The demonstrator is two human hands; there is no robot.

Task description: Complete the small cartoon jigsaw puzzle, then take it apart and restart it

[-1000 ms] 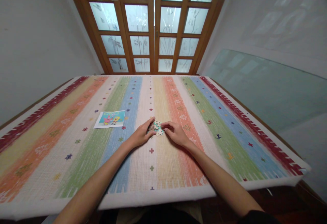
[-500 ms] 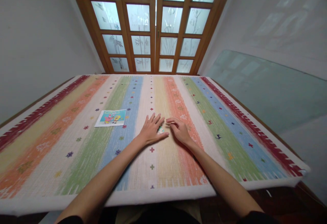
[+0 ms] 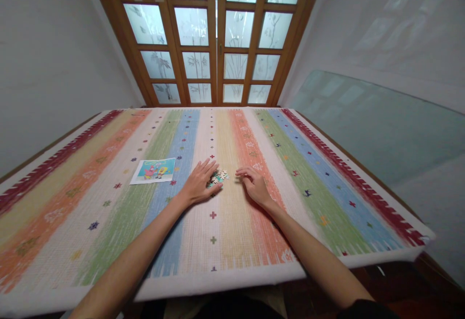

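Both forearms reach in from the near edge of the cloth, angled inward. The left hand lies palm down, fingers extended forward and thumb stretched out to the side; it is spread, with the pieces in the crook between thumb and forefinger. The right hand stands on the far side of a narrow gap, apart from the pieces, its fingers bent and pointing toward them. Thumb and fingertips sit close together – whether anything is pinched there cannot be told.

The pieces form a small, loose heap near the middle of the cloth, on the seam of a white and a yellow stripe. They are jigsaw-shaped, overlapping and disordered: some pale cream, others turquoise, a few edges dark. Individual outlines are too small to count. A printed picture lies flat to the left – two cartoon figures, pink and yellow, on turquoise.
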